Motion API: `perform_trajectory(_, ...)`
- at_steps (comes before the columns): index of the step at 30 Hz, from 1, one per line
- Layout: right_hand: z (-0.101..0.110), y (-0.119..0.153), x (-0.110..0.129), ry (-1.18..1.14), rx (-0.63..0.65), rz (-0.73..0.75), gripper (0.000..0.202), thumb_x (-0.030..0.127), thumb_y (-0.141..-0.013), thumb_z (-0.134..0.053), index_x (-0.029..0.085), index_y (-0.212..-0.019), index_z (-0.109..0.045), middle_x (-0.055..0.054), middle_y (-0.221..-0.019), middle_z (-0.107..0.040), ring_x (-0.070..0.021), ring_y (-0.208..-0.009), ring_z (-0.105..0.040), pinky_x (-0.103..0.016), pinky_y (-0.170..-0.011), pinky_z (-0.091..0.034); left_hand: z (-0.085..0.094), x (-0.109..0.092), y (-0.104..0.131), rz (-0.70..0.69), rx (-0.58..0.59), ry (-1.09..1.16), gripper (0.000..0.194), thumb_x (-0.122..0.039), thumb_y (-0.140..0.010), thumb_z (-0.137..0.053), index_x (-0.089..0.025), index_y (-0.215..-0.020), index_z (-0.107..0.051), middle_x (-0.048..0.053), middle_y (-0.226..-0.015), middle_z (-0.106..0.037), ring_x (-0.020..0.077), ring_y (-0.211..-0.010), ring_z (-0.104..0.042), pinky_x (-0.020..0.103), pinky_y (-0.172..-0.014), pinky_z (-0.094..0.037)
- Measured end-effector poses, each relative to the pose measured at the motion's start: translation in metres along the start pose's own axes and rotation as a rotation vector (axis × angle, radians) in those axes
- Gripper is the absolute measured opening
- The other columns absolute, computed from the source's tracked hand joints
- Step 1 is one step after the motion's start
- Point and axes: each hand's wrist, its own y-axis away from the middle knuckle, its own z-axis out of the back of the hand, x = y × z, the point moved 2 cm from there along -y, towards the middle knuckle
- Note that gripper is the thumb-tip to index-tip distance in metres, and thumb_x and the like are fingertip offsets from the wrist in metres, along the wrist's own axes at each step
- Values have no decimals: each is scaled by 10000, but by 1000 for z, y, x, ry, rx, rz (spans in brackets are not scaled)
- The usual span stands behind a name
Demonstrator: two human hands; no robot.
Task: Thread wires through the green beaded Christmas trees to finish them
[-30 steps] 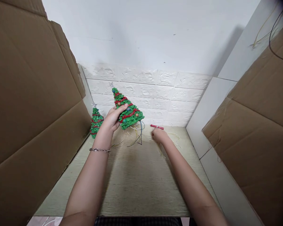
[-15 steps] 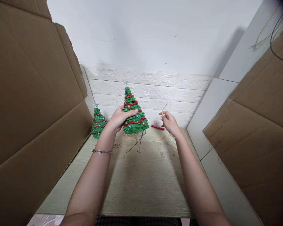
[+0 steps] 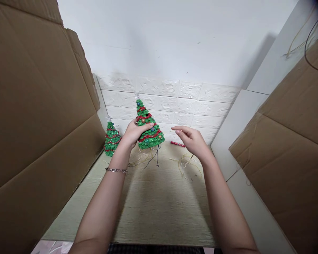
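My left hand [image 3: 134, 133] is closed round a small green Christmas tree [image 3: 151, 135] with red garland, coloured baubles and a clear star on top. The tree is tilted, its tip leaning left, and is held up over the table. Black and yellow wires [image 3: 158, 155] hang from under its base. To the right of the tree, my right hand [image 3: 192, 139] pinches a thin yellowish wire [image 3: 188, 160], whose tail shows below the palm. Its end at the fingertips is barely visible. A gap separates this hand from the tree.
A second decorated tree [image 3: 112, 139] stands at the left beside a cardboard panel [image 3: 42, 106]. Behind my right hand lies a red stick-like item [image 3: 177, 144]. Loose yellow and white wires [image 3: 181, 167] lie on the table [image 3: 161, 208]. Cardboard [image 3: 288, 151] also borders the right.
My right hand has turned and moved left toward the tree, and the wire's upright end has swung down to its fingertips. The tree in my left hand has shifted slightly left.
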Motion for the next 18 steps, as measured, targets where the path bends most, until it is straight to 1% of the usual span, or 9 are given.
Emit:
perform_trajectory(3, -4, 3, 9, -53, 21, 53, 248, 384, -822, -522, 239, -906, -704, -27, -948, -695, -186, -871, -610, -295, -755, -438, -1, 0, 1, -8, -2, -5, 423, -269, -499, -812, -139, -847, -611, 42, -832, -685, 171, -722, -643, 297, -703, -534)
perform_trajectory(5, -8, 4, 12, -28, -9, 67, 237, 378, -814, -527, 228, -842, -708, -22, -807, -689, -162, -719, -593, -278, -671, -427, -1, 0, 1, -11, 1, -5, 421, -273, -498, -813, -141, -843, -611, 36, -822, -686, 170, -716, -641, 298, -700, -533)
perform_trajectory(7, -12, 5, 14, 32, -62, 67, 229, 355, -805, -525, 212, -802, -704, 0, -609, -613, -128, -560, -508, -263, -594, -388, -2, 0, 2, -11, 9, -2, 420, -275, -501, -813, -145, -845, -611, 31, -820, -685, 169, -718, -640, 295, -693, -533)
perform_trajectory(9, -16, 5, 16, 93, -111, 77, 207, 317, -786, -529, 200, -774, -700, 26, -497, -504, -105, -487, -419, -250, -559, -350, -3, 0, 2, -5, 13, 2, 415, -275, -503, -813, -146, -843, -612, 30, -821, -684, 169, -725, -639, 294, -693, -533)
perform_trajectory(11, -20, 5, 17, 133, -144, 103, 193, 285, -769, -527, 192, -753, -696, 36, -478, -455, -92, -473, -378, -238, -548, -327, -3, 1, 2, 3, 15, 6, 411, -277, -505, -812, -145, -839, -612, 34, -824, -683, 171, -733, -639, 300, -703, -531)
perform_trajectory(14, -25, 4, 17, 143, -161, 143, 195, 262, -756, -516, 177, -744, -691, 44, -477, -429, -79, -463, -343, -222, -524, -300, -4, 1, 1, 2, 19, 13, 421, -280, -505, -812, -140, -847, -611, 44, -833, -681, 176, -745, -640, 314, -727, -525)
perform_trajectory(18, -29, 4, 17, 120, -163, 131, 199, 263, -750, -513, 167, -739, -686, 65, -444, -351, -68, -437, -305, -207, -492, -268, -4, 3, -1, -6, 13, 15, 431, -284, -499, -813, -138, -850, -610, 48, -838, -680, 178, -750, -638, 321, -746, -519)
